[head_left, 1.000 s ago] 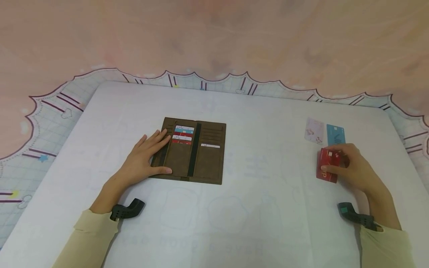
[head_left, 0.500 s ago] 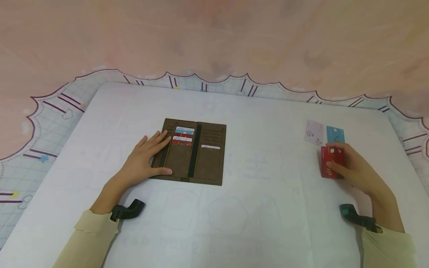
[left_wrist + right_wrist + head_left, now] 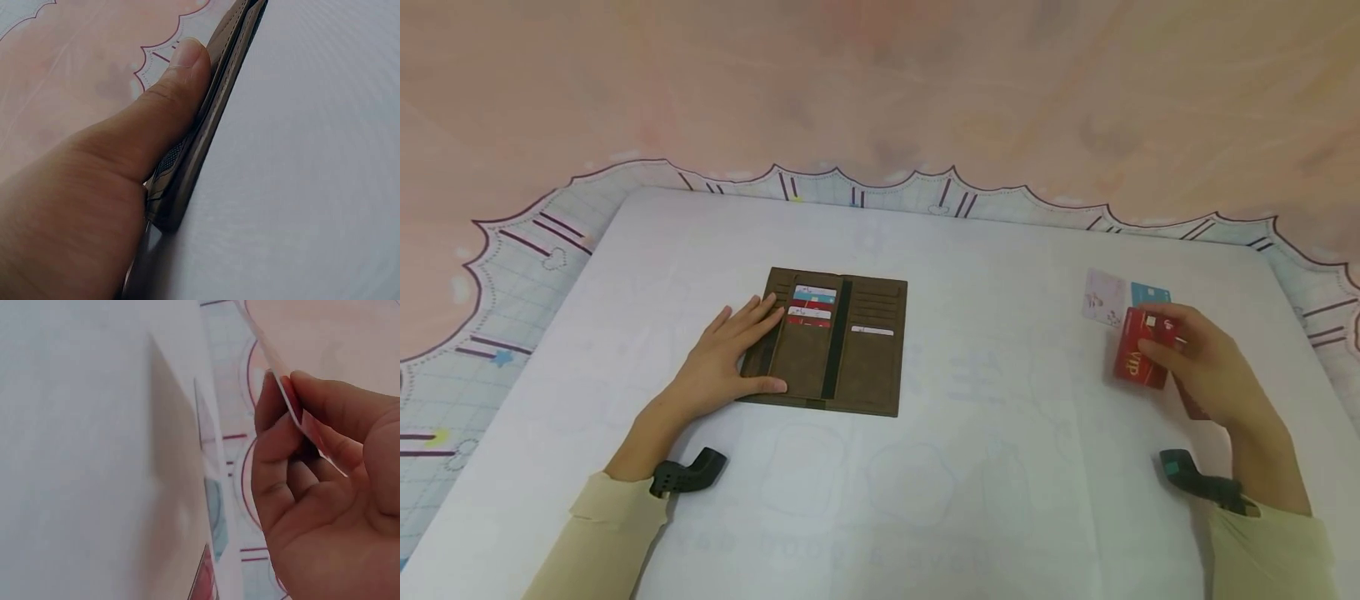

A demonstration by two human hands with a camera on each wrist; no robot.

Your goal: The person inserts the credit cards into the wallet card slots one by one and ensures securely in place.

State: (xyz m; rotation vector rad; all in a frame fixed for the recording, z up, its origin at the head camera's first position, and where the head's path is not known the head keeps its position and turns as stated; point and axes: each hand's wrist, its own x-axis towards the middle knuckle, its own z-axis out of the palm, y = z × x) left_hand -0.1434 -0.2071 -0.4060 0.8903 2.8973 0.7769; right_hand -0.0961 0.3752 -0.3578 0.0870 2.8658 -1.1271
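My left hand [image 3: 722, 362] lies spread over the left side of an open brown wallet [image 3: 868, 375], with its thumb flat along the near edge in the left wrist view. Several cards [image 3: 811, 305] show in the wallet's left pocket, and one white-edged card [image 3: 872, 331] peeks from its right one. My right hand [image 3: 1206, 358] pinches a red VIP card [image 3: 1138, 367] between thumb and fingers. The right wrist view has this card raised off the table, seen nearly edge-on. Under the hand lies another red card [image 3: 1191, 404], mostly hidden.
Beyond the right hand, a pale patterned card [image 3: 1104, 297] and a blue card [image 3: 1150, 293] lie side by side on the white table [image 3: 985, 475]. A scalloped patterned cloth [image 3: 865, 193] borders the table's far edge.
My right hand has lifted the red VIP card and moved it slightly away from me, uncovering part of another red card below. The left hand stays on the wallet.
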